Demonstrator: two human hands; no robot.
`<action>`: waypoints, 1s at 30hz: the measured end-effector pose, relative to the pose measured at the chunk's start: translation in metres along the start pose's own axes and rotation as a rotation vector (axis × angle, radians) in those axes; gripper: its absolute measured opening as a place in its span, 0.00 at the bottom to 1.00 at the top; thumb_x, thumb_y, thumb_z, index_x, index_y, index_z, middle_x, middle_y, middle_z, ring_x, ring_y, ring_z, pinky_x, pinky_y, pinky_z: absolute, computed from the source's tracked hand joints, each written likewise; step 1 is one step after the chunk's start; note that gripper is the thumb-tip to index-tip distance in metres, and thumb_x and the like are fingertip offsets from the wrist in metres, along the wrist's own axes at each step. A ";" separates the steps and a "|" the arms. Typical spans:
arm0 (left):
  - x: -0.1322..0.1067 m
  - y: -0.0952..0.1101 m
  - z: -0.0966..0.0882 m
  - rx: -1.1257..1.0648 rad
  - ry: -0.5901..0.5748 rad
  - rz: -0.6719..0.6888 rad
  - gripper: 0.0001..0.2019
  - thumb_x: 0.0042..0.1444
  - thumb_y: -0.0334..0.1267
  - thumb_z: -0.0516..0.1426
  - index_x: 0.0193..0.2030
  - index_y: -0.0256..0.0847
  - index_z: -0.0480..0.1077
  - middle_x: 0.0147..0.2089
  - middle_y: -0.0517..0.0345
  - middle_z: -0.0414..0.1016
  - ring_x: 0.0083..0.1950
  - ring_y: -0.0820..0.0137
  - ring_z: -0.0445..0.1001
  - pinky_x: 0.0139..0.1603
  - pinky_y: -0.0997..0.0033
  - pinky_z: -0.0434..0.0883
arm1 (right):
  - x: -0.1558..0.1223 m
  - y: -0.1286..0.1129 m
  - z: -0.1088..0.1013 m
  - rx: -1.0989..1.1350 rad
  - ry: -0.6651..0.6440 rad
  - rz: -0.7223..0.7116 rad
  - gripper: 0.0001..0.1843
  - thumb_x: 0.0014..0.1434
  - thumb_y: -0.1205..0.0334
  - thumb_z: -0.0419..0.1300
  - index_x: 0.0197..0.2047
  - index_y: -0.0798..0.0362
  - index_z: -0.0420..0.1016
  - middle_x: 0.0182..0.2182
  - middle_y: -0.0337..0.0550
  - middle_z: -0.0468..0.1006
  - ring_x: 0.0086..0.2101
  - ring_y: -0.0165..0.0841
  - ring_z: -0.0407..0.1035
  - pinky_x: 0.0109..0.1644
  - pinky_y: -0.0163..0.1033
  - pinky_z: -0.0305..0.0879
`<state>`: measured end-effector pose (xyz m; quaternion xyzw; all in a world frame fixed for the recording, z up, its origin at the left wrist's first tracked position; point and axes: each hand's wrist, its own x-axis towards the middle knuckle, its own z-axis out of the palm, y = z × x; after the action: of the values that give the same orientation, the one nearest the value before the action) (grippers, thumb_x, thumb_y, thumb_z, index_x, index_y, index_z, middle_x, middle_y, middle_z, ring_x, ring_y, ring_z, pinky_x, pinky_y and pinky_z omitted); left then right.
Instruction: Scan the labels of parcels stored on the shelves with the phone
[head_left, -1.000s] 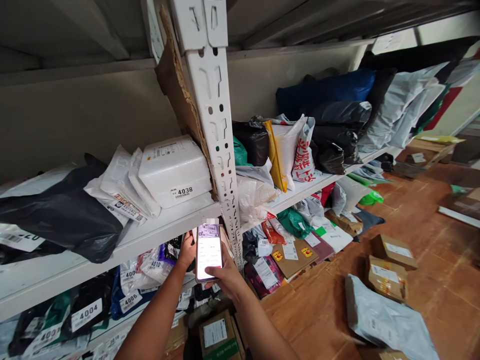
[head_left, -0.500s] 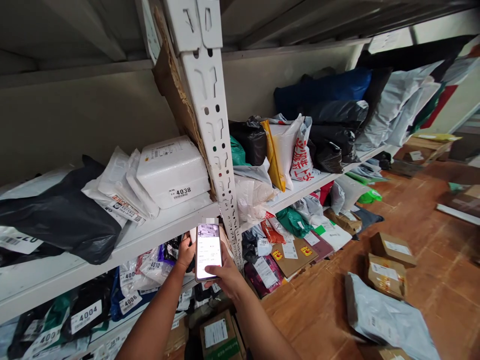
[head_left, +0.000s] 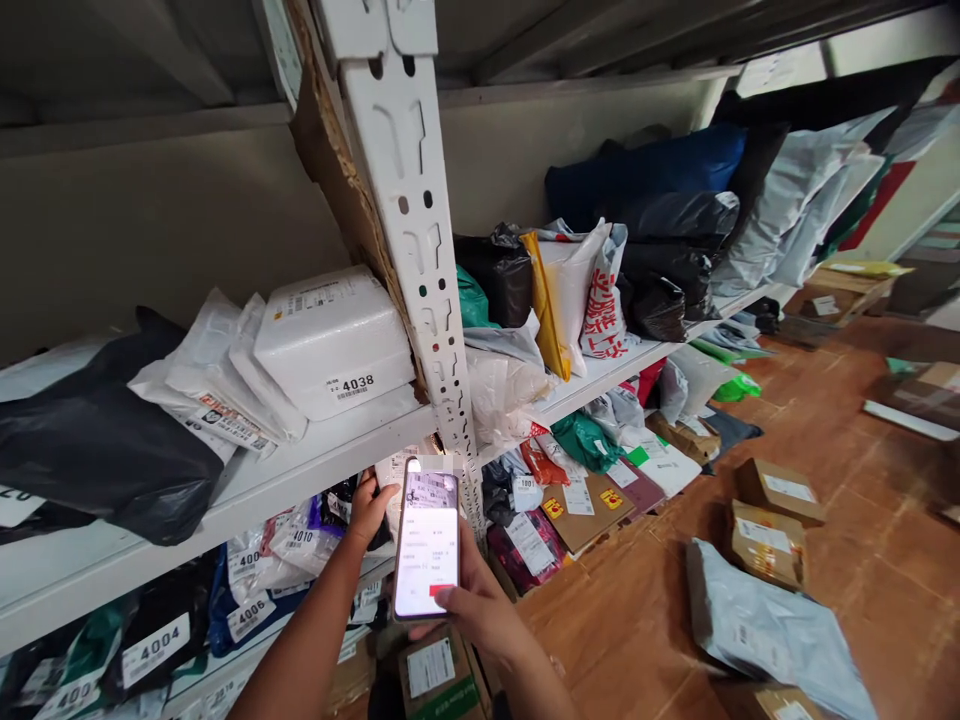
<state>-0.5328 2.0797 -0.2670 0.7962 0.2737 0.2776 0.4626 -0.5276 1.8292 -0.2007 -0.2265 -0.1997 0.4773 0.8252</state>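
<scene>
My right hand (head_left: 476, 590) is closed around a smartphone (head_left: 427, 540), its thumb on a red button low on the lit screen. The upper part of the screen shows a picture of a label. Just behind and left of the phone, my left hand (head_left: 369, 510) grips the edge of a pale parcel with a printed label (head_left: 391, 472). The phone covers much of that parcel. Above both hands, a white wrapped box labelled 4038 (head_left: 334, 345) sits on the shelf, beside thin white packets (head_left: 217, 370) and a large dark bag (head_left: 97, 420).
A white perforated post (head_left: 420, 220) with torn cardboard (head_left: 337, 130) rises in front of me. Numbered parcels (head_left: 154, 645) fill the lower left shelf. Bagged parcels (head_left: 660, 280) line the right shelf. Several boxes and a grey bag (head_left: 772, 620) lie on the brown floor (head_left: 637, 620).
The phone has moved down and slightly right, uncovering more of the parcel in my left hand. A red button now shows on the screen under my right thumb.
</scene>
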 end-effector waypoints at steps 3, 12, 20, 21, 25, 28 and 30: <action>0.000 0.004 -0.002 -0.030 -0.019 0.010 0.16 0.42 0.45 0.58 0.36 0.40 0.75 0.46 0.51 0.74 0.51 0.56 0.69 0.58 0.58 0.63 | -0.027 0.000 -0.015 -0.008 0.083 -0.034 0.51 0.49 0.67 0.65 0.65 0.45 0.35 0.50 0.49 0.75 0.39 0.40 0.75 0.27 0.36 0.70; -0.001 0.007 0.001 -0.059 -0.025 -0.002 0.14 0.41 0.46 0.58 0.33 0.41 0.75 0.41 0.52 0.75 0.54 0.54 0.67 0.60 0.57 0.60 | -0.087 -0.023 -0.037 -0.038 0.468 -0.028 0.64 0.46 0.62 0.70 0.67 0.45 0.21 0.44 0.49 0.79 0.38 0.46 0.75 0.29 0.43 0.70; 0.000 0.005 0.001 -0.040 -0.028 0.003 0.13 0.41 0.45 0.58 0.32 0.41 0.74 0.40 0.53 0.74 0.51 0.55 0.68 0.59 0.56 0.62 | -0.083 -0.031 -0.040 -0.068 0.418 0.000 0.62 0.49 0.62 0.68 0.66 0.43 0.19 0.48 0.50 0.76 0.38 0.45 0.74 0.31 0.46 0.71; 0.000 0.004 0.000 -0.036 -0.030 0.009 0.13 0.41 0.45 0.58 0.33 0.41 0.74 0.40 0.52 0.74 0.51 0.55 0.68 0.59 0.56 0.61 | -0.081 -0.030 -0.040 -0.080 0.410 0.002 0.62 0.49 0.62 0.68 0.67 0.43 0.20 0.48 0.50 0.76 0.39 0.46 0.74 0.30 0.45 0.70; -0.001 0.004 0.000 -0.011 -0.028 0.024 0.15 0.42 0.46 0.57 0.35 0.41 0.74 0.40 0.52 0.75 0.52 0.54 0.68 0.60 0.55 0.62 | -0.075 -0.023 -0.039 -0.100 0.359 0.028 0.62 0.49 0.61 0.67 0.67 0.45 0.19 0.45 0.50 0.78 0.35 0.43 0.74 0.30 0.43 0.69; 0.000 0.005 0.002 0.032 -0.012 0.023 0.14 0.43 0.45 0.57 0.35 0.41 0.74 0.41 0.52 0.75 0.53 0.55 0.68 0.60 0.56 0.62 | -0.073 -0.020 -0.038 -0.023 0.339 0.029 0.60 0.48 0.61 0.67 0.68 0.46 0.24 0.44 0.50 0.79 0.32 0.42 0.75 0.30 0.45 0.70; 0.005 0.007 0.007 0.083 0.002 0.002 0.13 0.44 0.45 0.57 0.34 0.41 0.74 0.43 0.51 0.75 0.53 0.55 0.68 0.60 0.57 0.62 | -0.072 -0.020 -0.036 0.038 0.350 0.005 0.55 0.47 0.59 0.67 0.68 0.43 0.35 0.43 0.48 0.80 0.33 0.44 0.75 0.28 0.45 0.70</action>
<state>-0.5234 2.0767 -0.2627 0.8147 0.2845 0.2672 0.4288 -0.5274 1.7500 -0.2266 -0.2908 -0.0433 0.4365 0.8503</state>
